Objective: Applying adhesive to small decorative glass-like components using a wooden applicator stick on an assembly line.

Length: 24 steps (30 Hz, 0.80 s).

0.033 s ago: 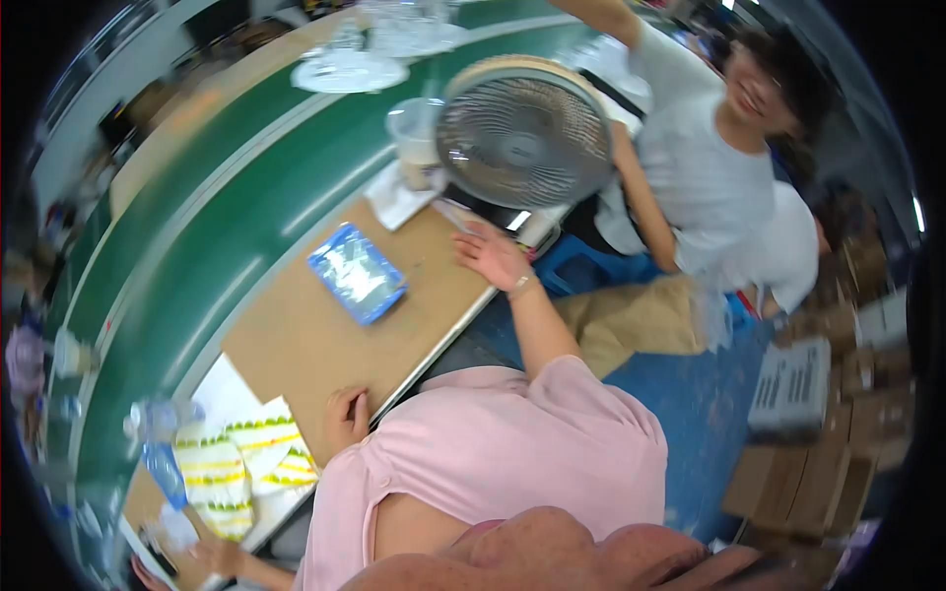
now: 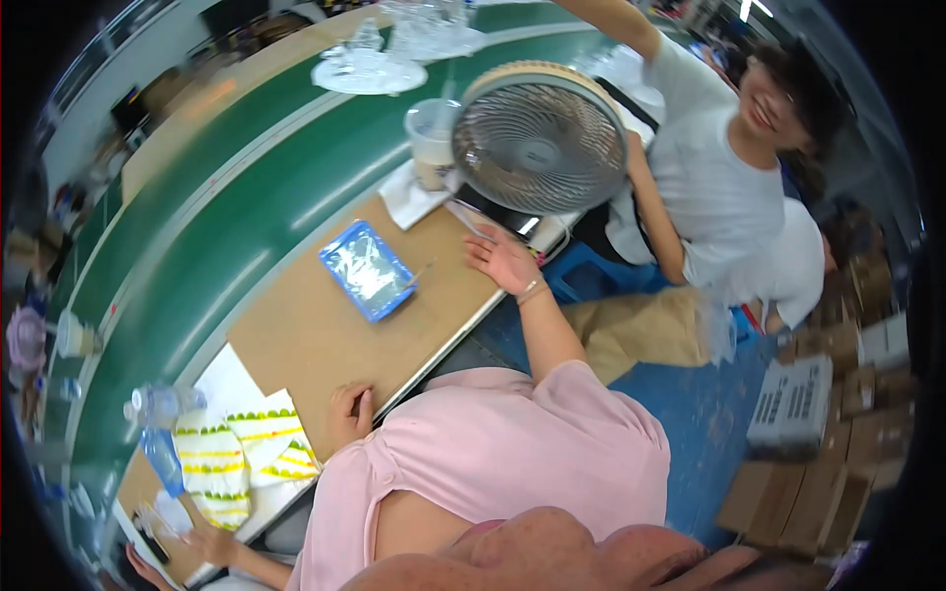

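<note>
Leftmost, striped cloths [image 2: 215,478] are lying beside the brown board [image 2: 286,335]. Your left hand [image 2: 350,414] is resting at the board's near edge, fingers curling; whether they are gripping anything, I cannot tell. The blue tray [image 2: 394,302] is sitting on the board, apart from both hands. Your right hand [image 2: 501,261] is showing its palm, fingers spread, near the round fan [image 2: 540,143].

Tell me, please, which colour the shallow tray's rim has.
The tray rim is blue; the head view shows it best.
</note>
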Each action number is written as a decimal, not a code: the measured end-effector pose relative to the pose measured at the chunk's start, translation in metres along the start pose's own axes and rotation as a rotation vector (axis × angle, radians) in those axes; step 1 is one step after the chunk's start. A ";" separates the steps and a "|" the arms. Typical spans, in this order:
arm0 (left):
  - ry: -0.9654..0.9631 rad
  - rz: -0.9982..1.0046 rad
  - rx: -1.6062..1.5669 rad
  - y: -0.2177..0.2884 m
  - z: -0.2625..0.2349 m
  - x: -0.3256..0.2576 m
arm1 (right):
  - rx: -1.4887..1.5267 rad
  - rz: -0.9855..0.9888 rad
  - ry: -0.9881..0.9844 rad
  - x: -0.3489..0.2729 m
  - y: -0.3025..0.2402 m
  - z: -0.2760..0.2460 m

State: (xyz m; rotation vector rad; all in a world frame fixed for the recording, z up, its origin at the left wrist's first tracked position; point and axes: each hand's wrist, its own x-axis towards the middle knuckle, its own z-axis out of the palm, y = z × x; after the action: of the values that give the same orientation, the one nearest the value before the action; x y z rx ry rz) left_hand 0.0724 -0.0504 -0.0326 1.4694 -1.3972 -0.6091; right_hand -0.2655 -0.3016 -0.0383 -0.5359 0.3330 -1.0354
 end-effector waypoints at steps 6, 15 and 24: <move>0.047 0.050 0.142 0.017 -0.001 -0.008 | 0.010 0.109 -0.082 0.016 0.009 0.015; -0.001 -0.261 -0.029 0.053 -0.016 0.027 | 0.009 0.161 -0.112 0.012 0.008 0.005; -0.063 -0.110 -0.678 0.109 -0.006 0.219 | 0.038 0.212 -0.175 0.010 0.007 0.008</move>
State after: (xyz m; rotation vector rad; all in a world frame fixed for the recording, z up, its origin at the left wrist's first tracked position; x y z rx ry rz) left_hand 0.0753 -0.2388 0.1232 0.9838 -1.0092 -1.0808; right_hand -0.2519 -0.3053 -0.0358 -0.5402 0.2096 -0.7833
